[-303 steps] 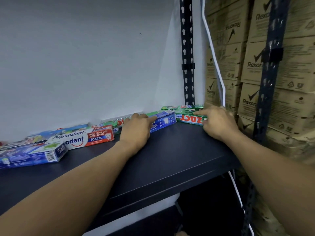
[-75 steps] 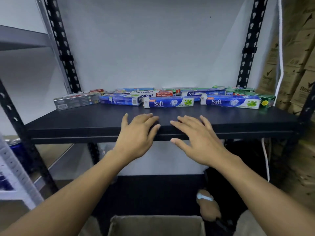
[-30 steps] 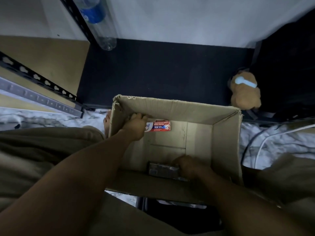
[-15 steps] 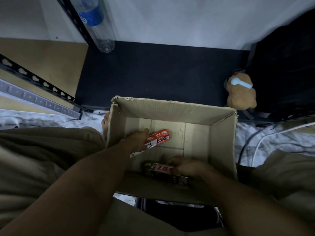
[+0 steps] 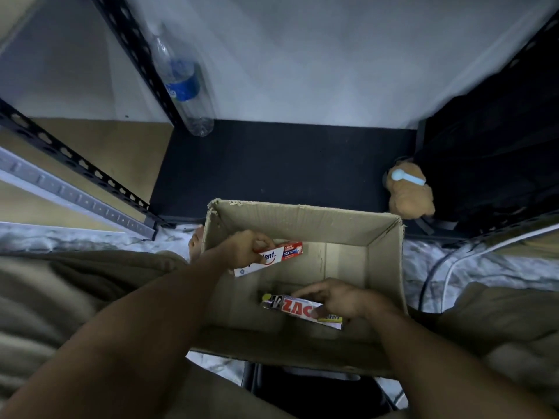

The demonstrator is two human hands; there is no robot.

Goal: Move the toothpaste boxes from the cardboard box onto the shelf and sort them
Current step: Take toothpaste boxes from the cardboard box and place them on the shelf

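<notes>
Toothpaste boxes (image 5: 291,251), two in all, sit inside the one cardboard box (image 5: 302,213). The left hand (image 5: 246,248) has its fingers curled round the red-and-white Pepsodent box (image 5: 273,257) by the left wall. The right hand (image 5: 343,297) pinches the silver ZACT box (image 5: 298,308) by the near wall. Beyond are one water bottle (image 5: 185,89) and one brown plush toy (image 5: 408,196).

Head camera looks steeply down into cardboard box (image 5: 302,220).

One cardboard box (image 5: 302,222) before the bottom shelf (image 5: 272,170); inside, Pepsodent box (image 5: 284,255) at left, Zact box (image 5: 298,308) nearer, right. Bottle (image 5: 184,86) behind-left; plush toy (image 5: 408,198) behind-right.
</notes>
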